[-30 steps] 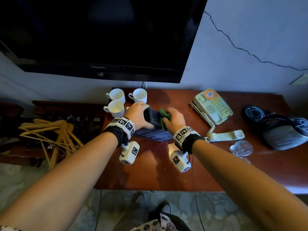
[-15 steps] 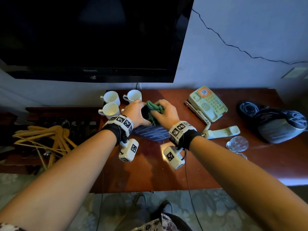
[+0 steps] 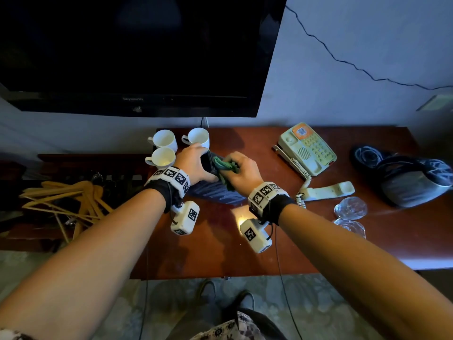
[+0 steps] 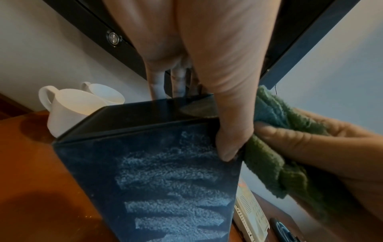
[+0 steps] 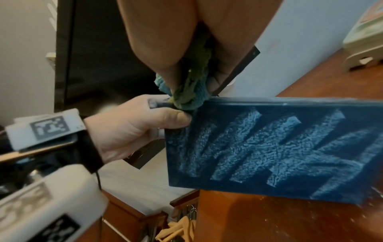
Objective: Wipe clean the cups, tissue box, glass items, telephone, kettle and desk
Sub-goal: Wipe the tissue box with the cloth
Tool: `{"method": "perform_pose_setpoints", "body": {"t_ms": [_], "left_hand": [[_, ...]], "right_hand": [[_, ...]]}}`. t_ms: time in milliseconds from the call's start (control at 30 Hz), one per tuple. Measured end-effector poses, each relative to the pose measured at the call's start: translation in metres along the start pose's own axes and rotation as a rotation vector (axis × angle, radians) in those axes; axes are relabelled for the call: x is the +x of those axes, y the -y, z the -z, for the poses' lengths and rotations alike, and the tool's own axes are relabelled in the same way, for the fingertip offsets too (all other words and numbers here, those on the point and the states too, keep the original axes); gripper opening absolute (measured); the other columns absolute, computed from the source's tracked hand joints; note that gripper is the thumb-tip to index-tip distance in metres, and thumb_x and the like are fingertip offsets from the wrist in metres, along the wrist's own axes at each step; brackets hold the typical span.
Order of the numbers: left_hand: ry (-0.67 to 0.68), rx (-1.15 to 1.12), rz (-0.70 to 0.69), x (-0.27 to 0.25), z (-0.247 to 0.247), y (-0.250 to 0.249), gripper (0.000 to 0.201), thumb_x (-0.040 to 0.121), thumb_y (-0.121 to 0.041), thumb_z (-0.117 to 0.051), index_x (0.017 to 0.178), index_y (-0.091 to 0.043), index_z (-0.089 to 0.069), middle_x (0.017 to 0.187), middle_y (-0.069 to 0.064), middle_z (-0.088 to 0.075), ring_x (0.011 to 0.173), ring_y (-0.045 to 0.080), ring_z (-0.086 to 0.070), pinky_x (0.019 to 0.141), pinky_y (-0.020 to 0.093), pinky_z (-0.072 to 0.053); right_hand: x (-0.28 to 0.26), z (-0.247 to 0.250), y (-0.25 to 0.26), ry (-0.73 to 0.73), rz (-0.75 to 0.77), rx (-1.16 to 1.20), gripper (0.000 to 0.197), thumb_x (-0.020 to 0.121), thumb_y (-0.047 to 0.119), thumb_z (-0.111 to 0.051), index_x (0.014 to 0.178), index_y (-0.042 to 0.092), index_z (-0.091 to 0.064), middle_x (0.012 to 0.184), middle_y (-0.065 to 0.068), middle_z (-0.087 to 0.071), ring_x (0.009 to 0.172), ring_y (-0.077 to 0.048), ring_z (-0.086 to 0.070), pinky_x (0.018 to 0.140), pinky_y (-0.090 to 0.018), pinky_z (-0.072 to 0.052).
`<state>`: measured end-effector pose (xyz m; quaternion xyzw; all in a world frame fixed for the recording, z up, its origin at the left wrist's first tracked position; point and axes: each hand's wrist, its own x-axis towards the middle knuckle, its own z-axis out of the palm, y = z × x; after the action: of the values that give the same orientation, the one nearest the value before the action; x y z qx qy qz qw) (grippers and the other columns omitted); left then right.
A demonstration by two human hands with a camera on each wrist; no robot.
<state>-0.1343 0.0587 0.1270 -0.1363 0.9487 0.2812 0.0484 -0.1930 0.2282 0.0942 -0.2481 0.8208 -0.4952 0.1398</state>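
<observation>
You face a pale bluish wall [image 3: 343, 33] with a thin dark cable [image 3: 343, 61] running crookedly across it toward the right, where a small pale wall plate [image 3: 435, 103] sits near the edge of your view. A large black television [image 3: 137, 50] hangs on that wall to your upper left, its screen dark, and below it to the left stands a lower dark wooden rack [image 3: 81, 160] with a heap of yellowish wooden hangers [image 3: 66, 200] beside it. Under you lies a pale patterned floor [image 3: 318, 312], and the room is dim, with a bright patch of light reflected on the polished reddish wood in front of you.
</observation>
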Motion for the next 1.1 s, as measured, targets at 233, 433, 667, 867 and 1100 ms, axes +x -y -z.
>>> {"method": "perform_pose_setpoints", "body": {"t_ms": [233,433,667,867,1100], "left_hand": [[-0.024,-0.013,-0.024,-0.010,0.002,0.009,0.064,0.057,-0.037,-0.095,0.108,-0.011,-0.066,0.101,-0.006,-0.046,0.091,0.017,-0.049,0.077,0.029,-0.039],[-0.015,-0.014,-0.045,-0.018,0.000,0.016,0.069,0.058,-0.036,-0.095,0.114,-0.009,-0.064,0.104,-0.006,-0.046,0.094,0.016,-0.049,0.082,0.031,-0.044],[-0.012,-0.003,-0.058,-0.017,-0.001,0.012,0.070,0.058,-0.035,-0.094,0.115,-0.010,-0.063,0.104,-0.005,-0.045,0.097,0.019,-0.051,0.081,0.031,-0.043],[-0.041,-0.013,-0.076,-0.016,-0.001,0.008,0.072,0.059,-0.030,-0.094,0.121,-0.010,-0.064,0.104,-0.003,-0.046,0.094,0.016,-0.046,0.077,0.030,-0.037],[-0.048,-0.054,-0.042,-0.023,-0.003,0.028,0.071,0.056,-0.034,-0.095,0.115,-0.009,-0.066,0.104,-0.005,-0.048,0.097,0.018,-0.052,0.086,0.033,-0.045]], "right_hand": [[0.008,-0.007,-0.028,-0.147,-0.149,-0.161,0.010,0.079,0.012,-0.072,0.078,0.017,-0.064,0.085,-0.003,-0.065,0.080,-0.026,-0.060,0.066,-0.023,-0.038],[0.002,0.006,-0.066,-0.134,-0.368,-0.325,0.011,0.083,0.008,-0.065,0.094,0.011,-0.066,0.104,-0.011,-0.065,0.096,-0.033,-0.059,0.075,-0.028,-0.040],[0.015,0.017,-0.027,-0.080,-0.248,-0.289,0.020,0.085,0.012,-0.064,0.104,0.012,-0.070,0.110,-0.011,-0.066,0.099,-0.029,-0.060,0.082,-0.027,-0.043],[0.019,-0.018,0.021,-0.074,0.014,-0.117,0.016,0.083,0.013,-0.067,0.099,0.012,-0.068,0.097,0.001,-0.061,0.086,-0.016,-0.057,0.079,-0.025,-0.045],[0.023,-0.015,-0.047,-0.170,-0.244,-0.269,0.020,0.084,0.010,-0.064,0.103,0.013,-0.069,0.108,-0.008,-0.066,0.099,-0.033,-0.061,0.083,-0.034,-0.048]]}}
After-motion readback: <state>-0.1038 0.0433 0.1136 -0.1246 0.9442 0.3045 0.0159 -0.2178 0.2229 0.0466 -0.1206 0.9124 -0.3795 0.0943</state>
